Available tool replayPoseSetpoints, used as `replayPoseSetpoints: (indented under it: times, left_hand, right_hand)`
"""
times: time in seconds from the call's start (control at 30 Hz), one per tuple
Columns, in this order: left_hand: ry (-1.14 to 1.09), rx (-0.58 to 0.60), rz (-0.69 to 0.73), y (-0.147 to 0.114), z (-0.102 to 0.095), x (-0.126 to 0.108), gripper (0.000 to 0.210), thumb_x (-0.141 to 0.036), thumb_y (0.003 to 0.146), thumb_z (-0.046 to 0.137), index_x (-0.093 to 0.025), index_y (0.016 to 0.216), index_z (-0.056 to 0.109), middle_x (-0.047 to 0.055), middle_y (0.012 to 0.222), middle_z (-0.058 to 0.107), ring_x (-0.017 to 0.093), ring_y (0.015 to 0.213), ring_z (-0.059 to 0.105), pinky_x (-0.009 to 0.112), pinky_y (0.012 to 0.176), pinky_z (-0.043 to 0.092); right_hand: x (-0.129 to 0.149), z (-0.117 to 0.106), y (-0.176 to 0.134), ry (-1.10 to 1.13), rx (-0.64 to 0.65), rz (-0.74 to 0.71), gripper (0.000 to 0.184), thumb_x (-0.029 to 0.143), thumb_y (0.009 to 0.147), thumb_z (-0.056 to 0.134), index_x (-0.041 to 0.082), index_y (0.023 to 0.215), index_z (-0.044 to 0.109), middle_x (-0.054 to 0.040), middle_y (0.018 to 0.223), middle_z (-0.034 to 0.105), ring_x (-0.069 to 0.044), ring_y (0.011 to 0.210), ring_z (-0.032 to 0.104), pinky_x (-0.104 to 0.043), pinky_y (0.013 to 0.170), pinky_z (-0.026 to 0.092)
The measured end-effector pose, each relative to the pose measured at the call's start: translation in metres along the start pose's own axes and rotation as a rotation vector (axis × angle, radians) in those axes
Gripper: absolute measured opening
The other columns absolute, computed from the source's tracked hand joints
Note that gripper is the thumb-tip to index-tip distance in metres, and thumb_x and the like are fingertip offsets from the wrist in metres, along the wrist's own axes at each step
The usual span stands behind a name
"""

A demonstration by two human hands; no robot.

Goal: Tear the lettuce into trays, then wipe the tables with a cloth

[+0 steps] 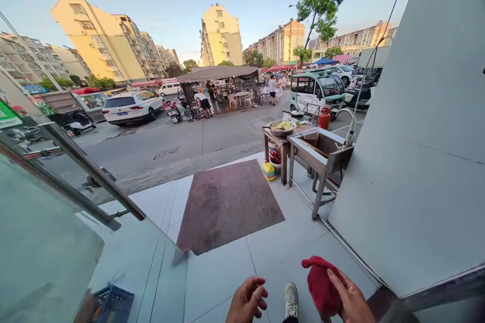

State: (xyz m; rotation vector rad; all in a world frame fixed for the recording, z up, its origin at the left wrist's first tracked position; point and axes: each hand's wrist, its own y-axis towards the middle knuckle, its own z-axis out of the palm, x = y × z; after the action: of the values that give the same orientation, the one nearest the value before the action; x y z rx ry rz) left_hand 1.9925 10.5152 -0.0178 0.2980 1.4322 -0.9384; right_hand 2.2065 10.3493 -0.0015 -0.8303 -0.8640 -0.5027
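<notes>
At the bottom of the view, my right hand (352,295) grips a bunched dark red cloth (322,285), the thumb pressed on its near side and one corner sticking out to the left. My left hand (248,300) hangs left of it with nothing in it. Its fingers are loosely curled and apart. Between the two hands, a light sneaker (291,299) of mine shows on the pale tiled floor (227,277).
A brown mat (231,202) lies ahead. To the right stand a metal sink (322,146), a wooden table (286,149) with a food-filled metal bowl (282,127), and a yellow jug (268,170). A glass door (45,222) is at left, a blue crate (113,305) behind it.
</notes>
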Motion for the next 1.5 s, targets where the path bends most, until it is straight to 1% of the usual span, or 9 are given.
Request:
replayPoseSetpoints:
  times: [0.23,0.4,0.57,0.7,0.93,1.07,1.17,1.27,1.5]
  left_hand:
    - [-0.011,-0.119,0.004,0.149,-0.012,-0.065,0.062,-0.068,0.059,0.07,-0.016,0.092,0.062,0.004,0.078,0.062,0.015,0.064,0.057,0.025,0.053,0.038]
    - [-0.01,-0.088,-0.01,0.246,-0.011,-0.106,0.062,-0.068,0.06,0.069,-0.017,0.095,0.062,0.004,0.08,0.062,0.014,0.065,0.058,0.025,0.054,0.039]
    - [0.034,-0.038,-0.042,0.344,-0.014,-0.137,0.063,-0.07,0.058,0.068,-0.017,0.092,0.06,0.003,0.078,0.062,0.014,0.062,0.057,0.025,0.052,0.037]
    - [0.078,0.013,-0.058,0.436,-0.028,-0.165,0.069,-0.074,0.054,0.067,-0.017,0.09,0.059,0.004,0.076,0.062,0.013,0.059,0.056,0.025,0.051,0.036]
    - [0.137,0.095,-0.026,0.596,-0.061,-0.255,0.063,-0.068,0.059,0.069,-0.015,0.094,0.063,0.005,0.079,0.065,0.014,0.065,0.059,0.025,0.056,0.039]
    - [0.207,0.14,-0.035,0.684,-0.063,-0.298,0.063,-0.068,0.06,0.068,-0.016,0.095,0.065,0.006,0.08,0.066,0.015,0.065,0.058,0.025,0.056,0.04]
    - [0.253,0.285,-0.089,0.733,-0.045,-0.319,0.065,-0.069,0.057,0.07,-0.016,0.095,0.065,0.006,0.08,0.067,0.016,0.066,0.059,0.026,0.058,0.042]
    - [0.282,0.387,-0.123,0.765,-0.017,-0.337,0.065,-0.068,0.059,0.07,-0.016,0.097,0.065,0.006,0.081,0.067,0.016,0.068,0.059,0.026,0.059,0.043]
    - [0.275,0.4,-0.106,0.823,0.036,-0.367,0.06,-0.065,0.065,0.066,-0.015,0.099,0.063,0.005,0.084,0.066,0.016,0.071,0.059,0.026,0.06,0.042]
  right_hand:
    - [0.06,0.055,0.159,0.045,0.09,0.032,0.052,0.051,0.054,0.085,0.02,0.094,0.073,-0.0062,0.088,0.075,-0.026,0.08,0.07,-0.031,0.067,0.058]
    - [0.111,0.103,0.248,0.012,0.144,-0.011,0.052,0.051,0.058,0.083,0.021,0.099,0.073,-0.0054,0.091,0.075,-0.026,0.091,0.068,-0.032,0.077,0.056]
    - [0.137,0.133,0.328,0.058,0.107,0.019,0.051,0.052,0.058,0.083,0.021,0.098,0.073,-0.006,0.093,0.075,-0.028,0.092,0.068,-0.033,0.076,0.056]
    - [0.157,0.159,0.394,0.083,0.048,0.015,0.052,0.052,0.056,0.084,0.021,0.096,0.073,-0.0068,0.094,0.075,-0.027,0.088,0.069,-0.031,0.071,0.057]
    - [0.21,0.228,0.507,0.082,-0.081,-0.153,0.05,0.052,0.067,0.077,0.021,0.106,0.071,-0.0069,0.103,0.073,-0.026,0.095,0.067,-0.03,0.073,0.056]
    - [0.242,0.263,0.551,0.128,-0.136,-0.253,0.049,0.051,0.073,0.073,0.02,0.111,0.068,-0.007,0.106,0.072,-0.026,0.097,0.066,-0.033,0.082,0.054]
    - [0.263,0.267,0.573,0.161,-0.221,-0.275,0.048,0.05,0.074,0.073,0.019,0.11,0.068,-0.0072,0.106,0.072,-0.026,0.097,0.066,-0.033,0.082,0.053]
    - [0.287,0.251,0.593,0.2,-0.319,-0.289,0.049,0.051,0.074,0.072,0.02,0.112,0.067,-0.0067,0.106,0.072,-0.026,0.096,0.067,-0.033,0.078,0.054]
    - [0.36,0.193,0.664,0.158,-0.406,-0.362,0.052,0.05,0.075,0.071,0.023,0.119,0.063,-0.006,0.116,0.069,-0.025,0.11,0.062,-0.031,0.085,0.054]
